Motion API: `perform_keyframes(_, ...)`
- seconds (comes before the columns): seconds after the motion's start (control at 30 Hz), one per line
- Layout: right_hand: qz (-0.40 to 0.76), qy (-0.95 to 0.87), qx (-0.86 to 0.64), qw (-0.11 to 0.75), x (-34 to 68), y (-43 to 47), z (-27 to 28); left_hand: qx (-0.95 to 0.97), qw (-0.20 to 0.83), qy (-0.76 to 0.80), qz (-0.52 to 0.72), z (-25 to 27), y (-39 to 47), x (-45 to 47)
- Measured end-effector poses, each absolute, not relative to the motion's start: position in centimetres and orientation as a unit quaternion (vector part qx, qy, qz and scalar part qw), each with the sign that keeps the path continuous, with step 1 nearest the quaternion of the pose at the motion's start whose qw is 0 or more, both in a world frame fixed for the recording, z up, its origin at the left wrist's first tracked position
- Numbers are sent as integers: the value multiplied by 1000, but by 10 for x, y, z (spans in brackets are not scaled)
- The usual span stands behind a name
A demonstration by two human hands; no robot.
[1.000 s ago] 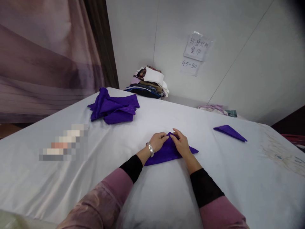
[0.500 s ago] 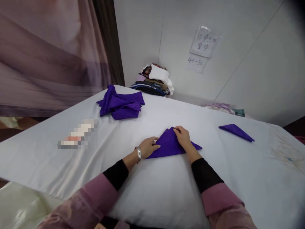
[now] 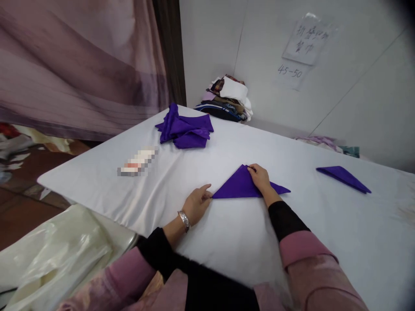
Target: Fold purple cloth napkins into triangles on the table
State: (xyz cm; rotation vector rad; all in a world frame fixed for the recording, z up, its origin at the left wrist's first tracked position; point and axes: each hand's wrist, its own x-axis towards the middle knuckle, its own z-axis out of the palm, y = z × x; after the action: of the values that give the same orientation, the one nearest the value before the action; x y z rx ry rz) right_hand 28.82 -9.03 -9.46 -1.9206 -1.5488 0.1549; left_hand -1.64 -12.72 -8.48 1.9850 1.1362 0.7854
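Note:
A purple napkin [image 3: 238, 185] lies folded into a triangle on the white-covered table [image 3: 181, 181]. At its left tip, my left hand [image 3: 196, 204], with a silver bracelet at the wrist, pinches the corner while the index finger stretches out. My right hand [image 3: 260, 177] grips the upper edge near the peak, fingers closed on the cloth, and covers part of the right side. Further right rests another folded purple napkin [image 3: 343, 178], a narrow triangle apart from both hands. A loose heap of purple napkins [image 3: 188, 131] sits at the back left.
A pixelated flat item [image 3: 138, 162] lies left on the table. Behind the far edge are stacked clothes [image 3: 227, 99] and more cloth [image 3: 324, 142] against the wall. A pinkish curtain [image 3: 81, 65] hangs at left, above a pale plastic sheet [image 3: 65, 246].
My left hand has moved from the napkin's left side down to its left tip. The napkin's two offset peaks now nearly coincide. The view has shifted left and downward.

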Motion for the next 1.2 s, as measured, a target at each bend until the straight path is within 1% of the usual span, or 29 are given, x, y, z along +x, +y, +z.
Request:
perform_keyframes(0.13,71,-580,-738,337,290,-89,-96,805,269,446,285,-79,-128,-16)
perform_keyframes(0.23,71,-579,-740,336,290,-89,-95,821,230,455,257,-76,-128,-12)
perform_keyframes(0.7,71,-575,-741,340,291,-88,-96,833,226,451,228,-79,-126,-3)
perform_keyframes(0.97,70,-593,-736,320,290,-88,-95,868,165,420,205,-77,-130,-8)
perform_keyframes(1.2,62,-608,-731,303,286,-89,-92,894,80,397,191,-76,-133,-8)
